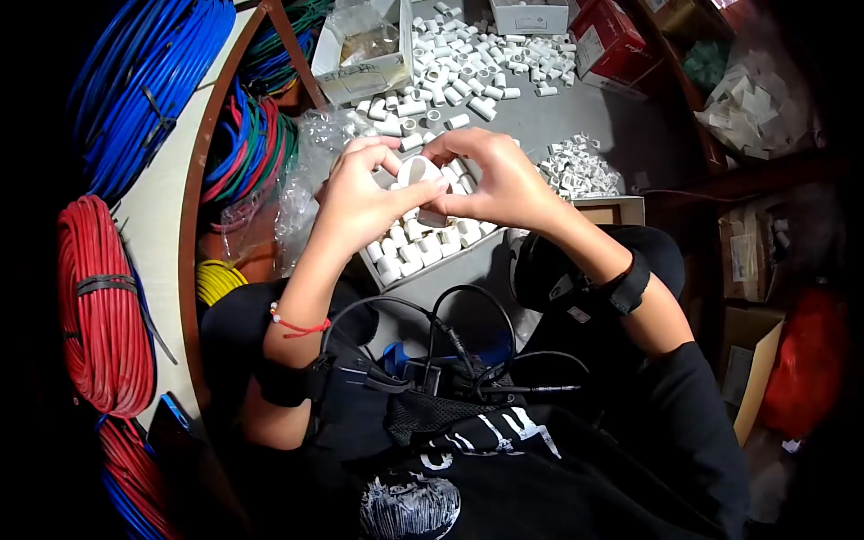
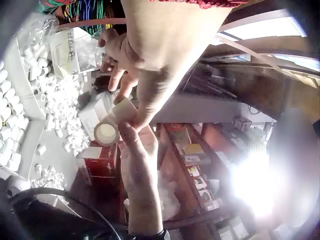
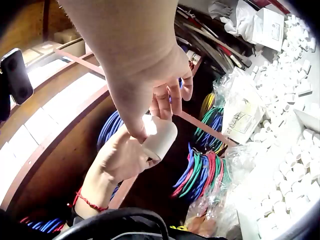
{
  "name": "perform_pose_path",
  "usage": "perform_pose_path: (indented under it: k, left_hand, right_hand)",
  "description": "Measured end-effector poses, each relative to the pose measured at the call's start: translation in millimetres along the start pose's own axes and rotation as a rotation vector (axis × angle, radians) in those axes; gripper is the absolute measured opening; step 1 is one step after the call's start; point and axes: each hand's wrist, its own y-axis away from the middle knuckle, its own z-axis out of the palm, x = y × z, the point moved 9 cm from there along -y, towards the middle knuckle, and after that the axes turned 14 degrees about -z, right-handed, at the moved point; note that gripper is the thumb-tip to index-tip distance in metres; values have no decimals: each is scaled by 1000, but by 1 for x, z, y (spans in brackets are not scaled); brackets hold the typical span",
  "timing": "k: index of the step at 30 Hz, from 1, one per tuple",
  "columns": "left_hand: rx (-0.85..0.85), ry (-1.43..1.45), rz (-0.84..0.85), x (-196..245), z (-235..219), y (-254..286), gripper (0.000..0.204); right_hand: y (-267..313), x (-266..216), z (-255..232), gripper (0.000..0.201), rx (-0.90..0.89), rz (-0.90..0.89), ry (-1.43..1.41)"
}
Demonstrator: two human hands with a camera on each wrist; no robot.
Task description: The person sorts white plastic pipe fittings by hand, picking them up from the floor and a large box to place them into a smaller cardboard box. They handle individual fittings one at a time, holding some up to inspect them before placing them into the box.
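Note:
Both hands hold one white plastic pipe coupling, a short open-ended tube (image 1: 418, 173), above a box of similar fittings. My left hand (image 1: 358, 191) pinches it from the left with thumb and fingers. From the right, my right hand (image 1: 504, 184) grips it, the two thumbs close together on the near side. In the left wrist view one round open end of the coupling (image 2: 106, 132) faces the camera. Its smooth outer side (image 3: 164, 139) shows between the hands in the right wrist view. Below the hands, the box (image 1: 450, 272) holds rows of white couplings (image 1: 409, 256).
Loose white couplings (image 1: 454, 67) cover the grey surface ahead, with a pile of small white clips (image 1: 579, 166) at right. A white carton (image 1: 364, 76) and a red box (image 1: 612, 45) stand behind. Blue coils (image 1: 144, 90) and red coils (image 1: 103, 306) of cable lie left.

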Motion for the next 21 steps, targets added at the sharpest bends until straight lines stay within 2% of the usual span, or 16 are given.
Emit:
perform_pose_path:
  k: [5,6,8,9,10,12,13,16,18,19,20,21]
  left_hand:
    - [59,-165,15,-5,-1,-4,31]
    - [114,-190,-29,-6,-7,-5,32]
    - [182,-189,-10,0,-17,-6,30]
    - [210,-172,14,-1,-20,-9,25]
    - [233,-175,97,4,-25,-6,18]
    - [219,-185,111,11,-30,-2,10]
    - [211,-215,102,12,-33,-2,8]
    - [243,-159,92,16,-50,3,10]
    - [357,-144,126,11,-63,4,12]
    - [415,-282,183,16,-69,8,10]
    - [444,-257,205,15,-76,9,9]
    - [473,-234,228,15,-80,9,9]
  right_hand:
    - [3,14,3,37,-4,33,191]
    - [6,26,6,39,-1,98,193]
    - [18,64,25,40,-125,261,227]
    - [30,93,37,39,-151,324,208]
    - [41,116,51,35,-264,434,218]
    - [69,169,74,41,-306,621,181]
    - [77,185,87,42,-407,695,184]
    - [79,214,122,40,-405,670,186]
    - [73,221,148,40,-398,604,182]
    - [73,222,164,42,-461,683,96]
    - [73,237,182,44,-432,609,116]
    - [87,271,217,44,-413,555,7]
